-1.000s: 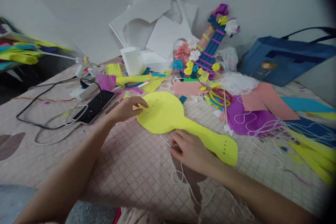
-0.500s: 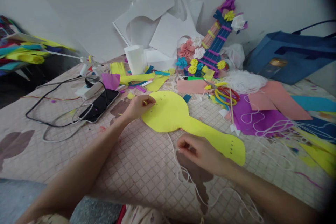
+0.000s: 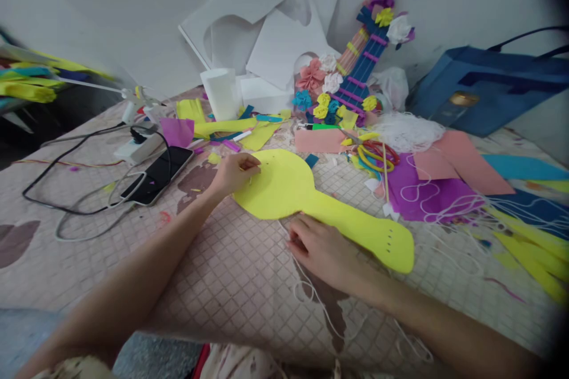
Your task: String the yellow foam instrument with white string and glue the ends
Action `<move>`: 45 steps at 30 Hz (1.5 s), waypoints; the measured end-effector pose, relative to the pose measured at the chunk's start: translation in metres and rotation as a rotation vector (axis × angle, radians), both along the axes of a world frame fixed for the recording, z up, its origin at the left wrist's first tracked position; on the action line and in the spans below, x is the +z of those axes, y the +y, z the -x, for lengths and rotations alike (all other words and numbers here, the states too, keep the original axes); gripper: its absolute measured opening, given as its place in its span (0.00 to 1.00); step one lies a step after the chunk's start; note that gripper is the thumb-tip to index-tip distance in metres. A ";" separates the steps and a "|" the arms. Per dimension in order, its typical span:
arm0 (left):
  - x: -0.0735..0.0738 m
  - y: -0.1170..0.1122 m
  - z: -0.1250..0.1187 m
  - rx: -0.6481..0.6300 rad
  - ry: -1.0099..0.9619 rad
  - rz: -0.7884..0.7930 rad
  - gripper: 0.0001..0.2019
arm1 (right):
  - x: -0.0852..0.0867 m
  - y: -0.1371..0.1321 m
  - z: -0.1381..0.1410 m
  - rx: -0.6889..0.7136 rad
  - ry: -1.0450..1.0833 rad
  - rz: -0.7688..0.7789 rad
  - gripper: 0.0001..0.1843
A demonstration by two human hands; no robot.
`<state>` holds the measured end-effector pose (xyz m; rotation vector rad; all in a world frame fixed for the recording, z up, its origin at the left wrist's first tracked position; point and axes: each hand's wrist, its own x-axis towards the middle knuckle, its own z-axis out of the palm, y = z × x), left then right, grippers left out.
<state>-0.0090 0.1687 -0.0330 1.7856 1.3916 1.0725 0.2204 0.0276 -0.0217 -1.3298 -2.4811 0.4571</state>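
A yellow guitar-shaped cutout (image 3: 284, 183) lies flat on the table, with small dark holes at its narrow end and a few near the left of its round body. At the round body's left edge is my left hand (image 3: 235, 174), its fingers pinched by the holes; what is between them is too small to make out. Just below the cutout's neck my right hand (image 3: 322, 249) is closed, thumb and fingertips on a white string (image 3: 326, 320). That string runs from under the cutout's lower edge down toward me in loose loops.
A phone (image 3: 157, 174), cables and a power strip (image 3: 137, 147) lie left. Behind are a white cup (image 3: 220, 95), foam offcuts (image 3: 275, 53) and a flower-decorated guitar model (image 3: 360, 80). Scissors (image 3: 377, 157), a string heap (image 3: 406, 133), coloured sheets and a blue bag (image 3: 498, 89) are right.
My right hand has moved slightly left, its fingertips now at the string. The left hand stays pinched at the cutout's edge. The whole view has shifted a little.
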 end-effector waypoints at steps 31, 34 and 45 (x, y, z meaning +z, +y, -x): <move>0.007 -0.006 0.008 -0.072 -0.150 0.094 0.12 | -0.007 0.003 -0.018 0.031 0.644 0.659 0.10; 0.013 -0.012 0.009 -0.124 -0.257 0.203 0.15 | -0.007 0.003 -0.018 0.034 0.640 0.658 0.10; 0.026 -0.017 0.029 -0.091 0.212 -0.103 0.11 | -0.011 0.003 -0.019 0.032 0.676 0.704 0.10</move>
